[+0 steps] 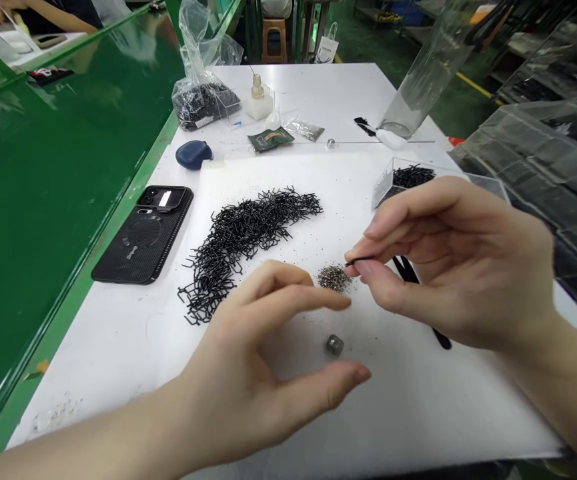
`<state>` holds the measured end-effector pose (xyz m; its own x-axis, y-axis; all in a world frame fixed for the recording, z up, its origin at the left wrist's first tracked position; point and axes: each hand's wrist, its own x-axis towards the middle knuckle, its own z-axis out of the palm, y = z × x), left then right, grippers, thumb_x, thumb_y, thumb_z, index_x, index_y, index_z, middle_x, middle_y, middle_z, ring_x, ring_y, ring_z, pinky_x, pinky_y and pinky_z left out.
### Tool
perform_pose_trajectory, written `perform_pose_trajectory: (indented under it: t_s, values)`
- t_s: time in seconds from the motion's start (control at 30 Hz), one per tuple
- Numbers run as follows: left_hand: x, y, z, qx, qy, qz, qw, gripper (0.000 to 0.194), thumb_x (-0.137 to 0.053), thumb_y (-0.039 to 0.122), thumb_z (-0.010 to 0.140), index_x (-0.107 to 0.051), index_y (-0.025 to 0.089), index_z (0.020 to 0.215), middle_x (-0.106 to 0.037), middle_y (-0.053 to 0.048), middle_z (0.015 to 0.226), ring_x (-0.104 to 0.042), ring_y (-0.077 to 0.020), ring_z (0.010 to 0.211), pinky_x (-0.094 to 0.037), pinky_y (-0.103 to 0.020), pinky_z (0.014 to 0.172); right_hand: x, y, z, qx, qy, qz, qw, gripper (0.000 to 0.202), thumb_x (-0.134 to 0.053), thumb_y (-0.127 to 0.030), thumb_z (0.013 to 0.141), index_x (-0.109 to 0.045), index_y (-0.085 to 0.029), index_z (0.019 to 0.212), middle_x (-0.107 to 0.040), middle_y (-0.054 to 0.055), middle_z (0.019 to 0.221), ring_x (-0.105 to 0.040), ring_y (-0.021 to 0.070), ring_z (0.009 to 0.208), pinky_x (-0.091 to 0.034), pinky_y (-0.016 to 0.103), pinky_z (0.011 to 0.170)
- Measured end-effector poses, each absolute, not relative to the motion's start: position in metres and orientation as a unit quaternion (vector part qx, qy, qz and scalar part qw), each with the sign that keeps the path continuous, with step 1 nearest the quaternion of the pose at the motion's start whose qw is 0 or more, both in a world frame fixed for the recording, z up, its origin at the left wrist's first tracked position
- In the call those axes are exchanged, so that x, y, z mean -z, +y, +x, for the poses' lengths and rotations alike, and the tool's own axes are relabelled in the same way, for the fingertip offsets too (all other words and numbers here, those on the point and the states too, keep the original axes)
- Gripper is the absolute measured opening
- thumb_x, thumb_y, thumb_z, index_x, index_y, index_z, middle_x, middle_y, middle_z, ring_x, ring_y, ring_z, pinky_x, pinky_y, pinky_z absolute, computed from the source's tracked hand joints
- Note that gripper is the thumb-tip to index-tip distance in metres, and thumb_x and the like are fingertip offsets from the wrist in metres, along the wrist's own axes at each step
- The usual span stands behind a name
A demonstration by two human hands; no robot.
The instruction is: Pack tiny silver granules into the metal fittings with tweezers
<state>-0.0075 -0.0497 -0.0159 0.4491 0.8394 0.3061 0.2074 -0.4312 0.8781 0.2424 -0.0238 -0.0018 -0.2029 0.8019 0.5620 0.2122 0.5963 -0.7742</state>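
Between the thumb and fingertips of my right hand [448,267] is a small thin black bent piece [359,261], held above the white tabletop. My left hand [263,353] holds nothing; its thumb and fingers are spread apart. A small grey metallic cube-like block [335,345] lies between the left thumb and fingers, not gripped. Just beyond the left fingertips is a little heap of tiny metallic bits [333,277]. Many black bent pieces lie in a curved pile [248,230] behind my left hand. Partly hidden under my right hand are black tweezers [442,339].
A black phone [143,235] lies at the left, with a dark blue rounded object [193,155] behind it. A clear box [385,183] of black pieces stands at right. Farther back are a plastic bag [203,100], a small bottle [258,100] and a tall clear cylinder [418,80].
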Motion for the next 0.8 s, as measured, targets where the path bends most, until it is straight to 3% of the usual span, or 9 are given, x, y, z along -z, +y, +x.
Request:
perform_pose_trajectory:
  t_s: [0.13,0.23,0.33,0.43,0.53,0.8]
  values:
    - [0.011,-0.049,-0.006,-0.440,0.335,0.717,0.424,0.056,-0.098,0.026,0.102,-0.088,0.041,0.155,-0.073,-0.008,0.117,-0.063,-0.0251,0.103,-0.062,-0.035,0.080,0.003,-0.025,0.241,-0.273,-0.713,-0.362,0.535,0.047,-0.080,0.007,0.092,-0.081,-0.036,0.113,-0.084,-0.004,0.095,-0.087,0.0201,0.083,-0.076,0.030,0.071]
    - [0.011,-0.049,-0.007,-0.436,0.308,0.718,0.446,0.068,-0.090,0.016,0.105,-0.081,0.047,0.164,-0.071,-0.007,0.120,-0.060,-0.0242,0.105,-0.060,-0.036,0.087,0.003,-0.025,0.240,-0.277,-0.705,-0.363,0.543,0.044,-0.081,0.006,0.092,-0.079,-0.035,0.109,-0.082,-0.003,0.096,-0.086,0.0192,0.083,-0.076,0.030,0.071]
    - [0.013,-0.052,-0.010,-0.424,0.292,0.725,0.458,0.074,-0.090,0.015,0.104,-0.077,0.045,0.170,-0.071,-0.007,0.123,-0.060,-0.0245,0.109,-0.062,-0.038,0.099,0.002,-0.025,0.239,-0.289,-0.693,-0.371,0.547,0.042,-0.081,0.006,0.091,-0.076,-0.034,0.102,-0.079,-0.004,0.094,-0.086,0.0194,0.081,-0.077,0.032,0.070]
    - [0.016,-0.054,-0.013,-0.426,0.306,0.718,0.457,0.071,-0.090,0.021,0.109,-0.074,0.044,0.174,-0.072,-0.008,0.129,-0.061,-0.0267,0.114,-0.063,-0.041,0.107,0.000,-0.025,0.239,-0.303,-0.684,-0.371,0.550,0.040,-0.083,0.006,0.092,-0.073,-0.033,0.097,-0.079,-0.004,0.090,-0.090,0.0204,0.085,-0.078,0.030,0.070]
    - [0.017,-0.051,-0.015,-0.410,0.277,0.718,0.490,0.069,-0.078,0.015,0.114,-0.072,0.048,0.174,-0.072,-0.008,0.127,-0.063,-0.0260,0.113,-0.065,-0.042,0.109,-0.003,-0.025,0.240,-0.302,-0.689,-0.366,0.547,0.040,-0.085,0.005,0.092,-0.072,-0.032,0.093,-0.080,-0.005,0.086,-0.091,0.0196,0.085,-0.078,0.028,0.071]
    - [0.015,-0.042,-0.018,-0.404,0.268,0.725,0.489,0.072,-0.051,0.003,0.120,-0.077,0.051,0.168,-0.072,-0.006,0.120,-0.066,-0.0183,0.104,-0.065,-0.029,0.103,-0.002,-0.024,0.242,-0.314,-0.691,-0.346,0.551,0.037,-0.091,0.001,0.091,-0.073,-0.031,0.091,-0.080,-0.005,0.087,-0.092,0.0188,0.087,-0.075,0.027,0.071]
